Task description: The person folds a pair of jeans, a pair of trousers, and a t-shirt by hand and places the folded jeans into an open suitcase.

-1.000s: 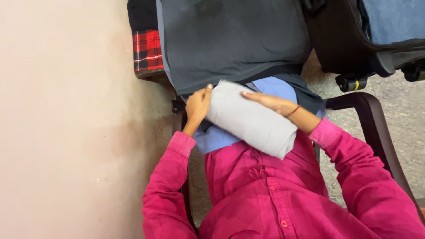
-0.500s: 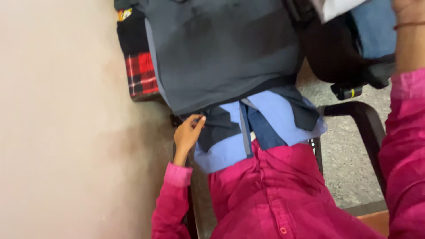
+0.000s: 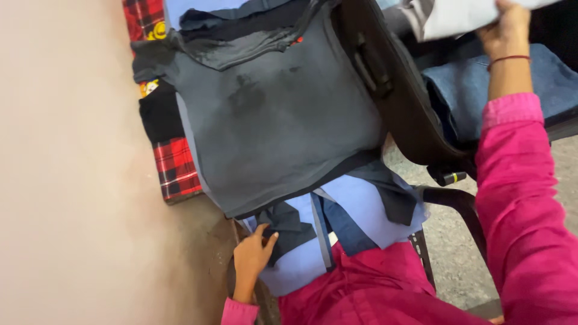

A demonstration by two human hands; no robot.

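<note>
Fabric fills the near part of the view: the pink long-sleeved shirt [image 3: 385,295] of the person at six o'clock, and just beyond it a light blue cloth garment [image 3: 355,207] lying on the lap with dark navy folds across it. The left hand [image 3: 253,256], at about seven o'clock, rests on the edge of that blue garment, fingers bent and pinching a dark navy fold [image 3: 289,225]. Directly above, toward the centre, a large dark grey cloth garment [image 3: 283,120] hangs spread out, overlapping the top of the blue one. To its nine o'clock side a red and black checked cloth [image 3: 176,168] hangs against the plain beige wall [image 3: 66,168]. At three o'clock a black chair [image 3: 397,102] stands on the grey floor [image 3: 457,253], with a folded blue denim piece [image 3: 475,90] on the seat. Farthest off, at one o'clock, the right hand [image 3: 504,30] is raised with the arm stretched out, closed on a pale grey folded cloth [image 3: 454,17] at the top edge.
</note>
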